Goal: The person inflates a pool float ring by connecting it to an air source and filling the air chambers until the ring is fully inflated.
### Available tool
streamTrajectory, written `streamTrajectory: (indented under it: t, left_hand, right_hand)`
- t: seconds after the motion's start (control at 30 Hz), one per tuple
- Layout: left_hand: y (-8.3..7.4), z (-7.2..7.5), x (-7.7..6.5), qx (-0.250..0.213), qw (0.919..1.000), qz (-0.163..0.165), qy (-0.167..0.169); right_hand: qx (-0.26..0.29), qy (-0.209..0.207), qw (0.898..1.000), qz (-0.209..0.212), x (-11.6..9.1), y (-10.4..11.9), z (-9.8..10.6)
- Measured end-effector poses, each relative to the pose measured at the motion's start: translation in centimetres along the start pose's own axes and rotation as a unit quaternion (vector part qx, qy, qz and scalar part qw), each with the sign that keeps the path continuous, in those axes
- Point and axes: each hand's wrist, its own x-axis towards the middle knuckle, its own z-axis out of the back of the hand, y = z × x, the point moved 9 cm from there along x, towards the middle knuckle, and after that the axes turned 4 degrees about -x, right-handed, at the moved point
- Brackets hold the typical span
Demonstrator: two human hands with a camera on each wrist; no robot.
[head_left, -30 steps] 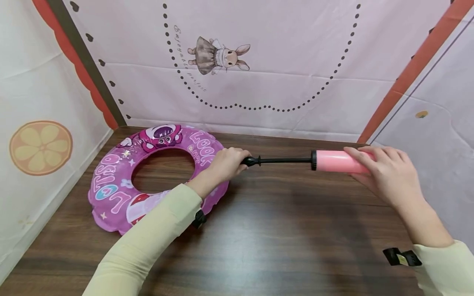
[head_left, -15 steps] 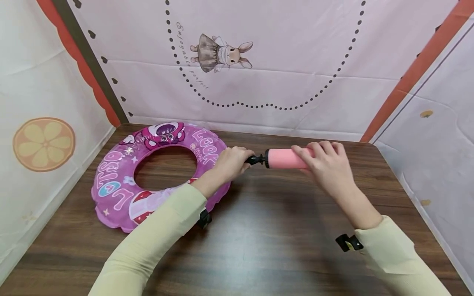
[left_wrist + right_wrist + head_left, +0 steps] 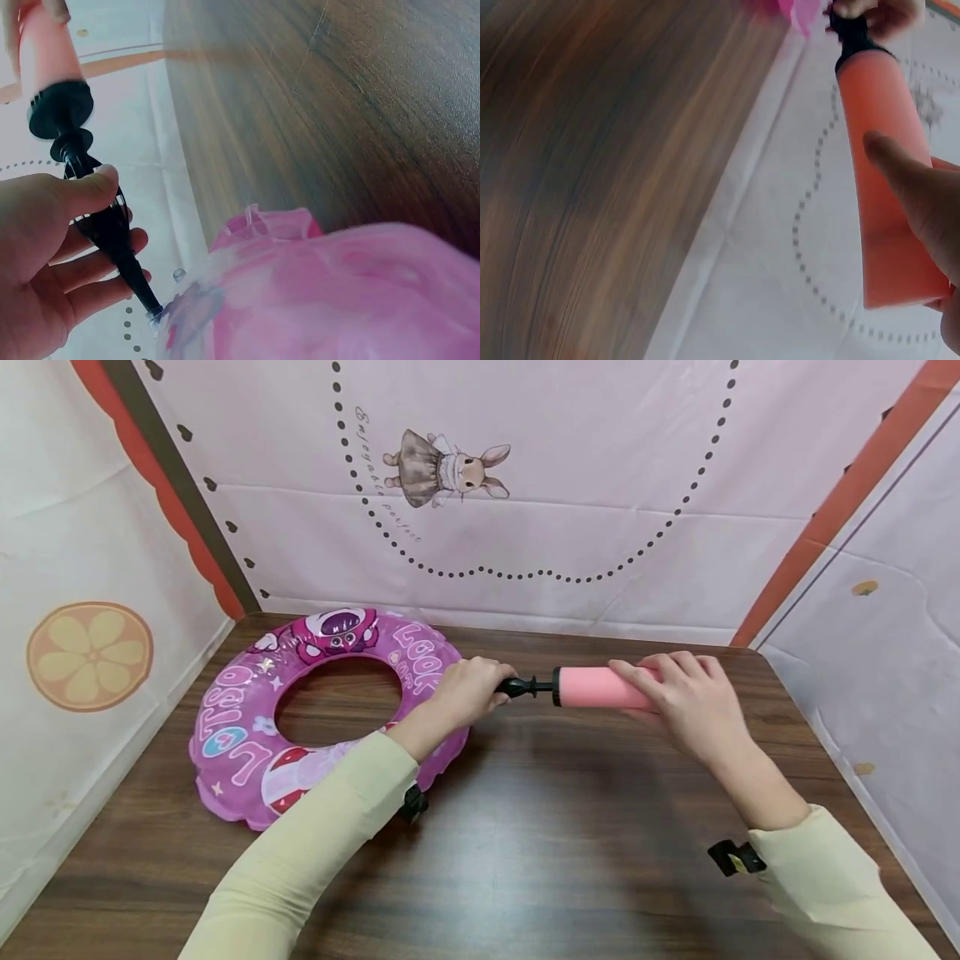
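A pink hand pump with black end parts lies level above the table, between both hands. My right hand grips its pink barrel, thumb along one side in the right wrist view. My left hand holds the black nozzle end with thumb and fingers. In the left wrist view the nozzle's tip meets a clear valve on the purple swim ring. A short stretch of black rod shows between the nozzle end and the barrel. The ring lies on the table at the left, its near side partly behind the left forearm.
The brown wooden table is walled at the back by a pink printed cloth with a rabbit picture. White cloth walls stand at both sides. A black wrist strap piece hangs by the right sleeve.
My right hand slid the barrel left toward the left hand, covering most of the rod, then drew it slightly back right. The left hand keeps its place at the nozzle.
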Motion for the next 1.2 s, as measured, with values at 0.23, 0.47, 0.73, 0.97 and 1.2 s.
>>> streamTrajectory:
  t: [0.23,0.47,0.73,0.97,1.2]
  left_hand:
    - [0.0,0.0,0.0,0.004,1.0,-0.007,-0.003]
    - [-0.1,0.2,-0.2,0.005,0.9999,-0.005,-0.011]
    - [-1.1,0.2,0.0,0.015,0.9997,-0.015,-0.009]
    - [-0.9,0.2,-0.1,0.015,0.9996,-0.012,-0.02]
    - [-0.7,-0.1,-0.2,0.027,0.9995,-0.012,-0.008]
  right_hand:
    - [0.011,0.009,0.999,-0.041,-2.8,-4.3,2.2]
    - [0.008,0.004,0.999,-0.05,-3.0,-4.7,2.8]
    - [-0.002,-0.021,1.0,-0.015,0.4,0.4,0.0]
    - [-0.005,-0.023,1.0,-0.013,1.4,1.7,-1.1]
    - [0.015,0.012,1.0,-0.001,0.2,0.3,-0.9]
